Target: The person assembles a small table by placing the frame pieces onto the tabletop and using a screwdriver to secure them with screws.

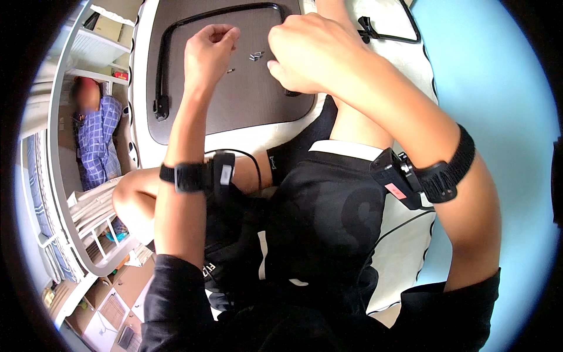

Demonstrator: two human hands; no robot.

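- Hands are held apart over a dark brown board (252, 111), and the fingers on both are curled in.
- Left hand (212, 53) is raised above the board, thumb and fingertips brought together in a pinch-ish shape. Whether anything tiny is gripped can't be told from this angle.
- Right hand (308, 50) is seen from the back, rolled into a loose fist near the board's right edge. Its fingertips are mostly hidden, so it can't be told if something's being held there either.
- Small screws (256, 56) are bunched in a little heap on the board, between the two hands. One more small screw (231, 71) can be spotted apart from them, just beside the left wrist.
- Black bent tube (223, 12) is stretched along the board's far edge and down both sides, its right side partly covered by the right hand.
- Second black frame (399, 39) is set on the white sheet (410, 252), past the right forearm.
- Black box (224, 164) is strapped to the left forearm, and another black box (393, 170) to the right one.
- Blue plaid shirt (99, 141) is worn by another person, way off left.
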